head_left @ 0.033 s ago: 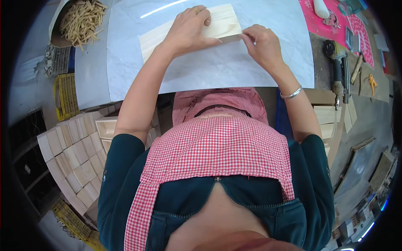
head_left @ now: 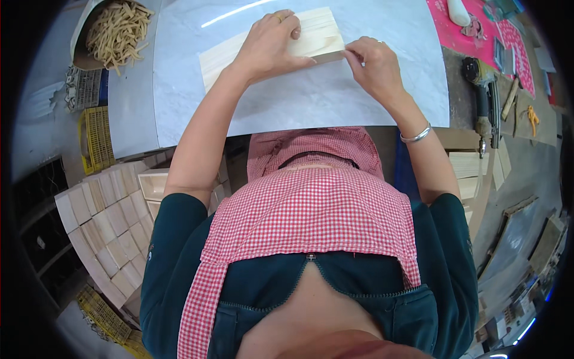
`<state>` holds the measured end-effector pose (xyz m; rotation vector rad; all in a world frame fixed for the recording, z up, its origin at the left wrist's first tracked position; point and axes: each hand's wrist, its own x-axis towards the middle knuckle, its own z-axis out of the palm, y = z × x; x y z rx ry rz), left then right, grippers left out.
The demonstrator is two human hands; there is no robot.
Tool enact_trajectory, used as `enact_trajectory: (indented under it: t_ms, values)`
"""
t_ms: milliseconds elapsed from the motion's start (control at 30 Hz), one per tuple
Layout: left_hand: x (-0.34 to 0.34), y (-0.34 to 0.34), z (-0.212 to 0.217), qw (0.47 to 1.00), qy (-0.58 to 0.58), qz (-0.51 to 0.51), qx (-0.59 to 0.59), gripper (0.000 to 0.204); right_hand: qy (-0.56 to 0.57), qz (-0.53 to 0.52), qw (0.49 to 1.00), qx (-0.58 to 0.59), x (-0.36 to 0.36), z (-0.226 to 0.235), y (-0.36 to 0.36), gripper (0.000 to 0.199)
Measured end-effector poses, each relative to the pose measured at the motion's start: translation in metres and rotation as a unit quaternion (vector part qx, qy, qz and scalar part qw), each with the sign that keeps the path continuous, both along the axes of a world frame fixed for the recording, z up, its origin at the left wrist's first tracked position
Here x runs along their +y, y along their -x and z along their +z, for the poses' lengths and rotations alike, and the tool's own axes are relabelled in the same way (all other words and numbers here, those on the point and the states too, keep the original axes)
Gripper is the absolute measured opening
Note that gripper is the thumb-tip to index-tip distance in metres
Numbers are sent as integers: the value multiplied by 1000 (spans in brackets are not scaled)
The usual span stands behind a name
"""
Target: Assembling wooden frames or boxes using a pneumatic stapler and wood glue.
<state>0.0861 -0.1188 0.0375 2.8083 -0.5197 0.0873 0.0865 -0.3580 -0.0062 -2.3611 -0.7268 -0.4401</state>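
Observation:
A pale wooden block [head_left: 320,30] with a plain grain lies slanted on the white marbled tabletop [head_left: 185,113]. My left hand [head_left: 272,45] grips it from above, the thumb stretched along its near side and the other fingers bent over the top. At the block's right near corner, my right hand [head_left: 375,64] is closed in a pinch, thumb and forefinger touching the corner. Whatever sits between those fingertips, if anything, is hidden. Part of the block is covered by my left hand.
Thin wooden strips [head_left: 119,33] fill a container at far left. Stacked wooden pieces [head_left: 110,218] and an open wooden box [head_left: 153,185] stand below the table's left side. An air tool [head_left: 482,105] rests at right, near a pink cloth [head_left: 445,27]. Yellow crates [head_left: 97,134] stand left.

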Motion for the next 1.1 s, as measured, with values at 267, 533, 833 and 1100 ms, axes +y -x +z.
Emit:
enact_trajectory:
  t_ms: [267, 533, 833, 1100]
  values:
    - [7, 9, -6, 998, 44, -30, -13, 52, -15, 64, 997, 45, -11, 6, 5, 6]
    - [0, 29, -7, 998, 41, -38, -27, 55, -236, 18, 964, 119, 6, 15, 1, 11]
    - [-5, 22, -15, 991, 113, -69, -1, 52, -183, -141, 971, 55, 54, -14, -12, 14]
    - [-5, 18, -20, 986, 147, -73, 2, 53, -233, -175, 952, 97, 65, -16, -9, 11]
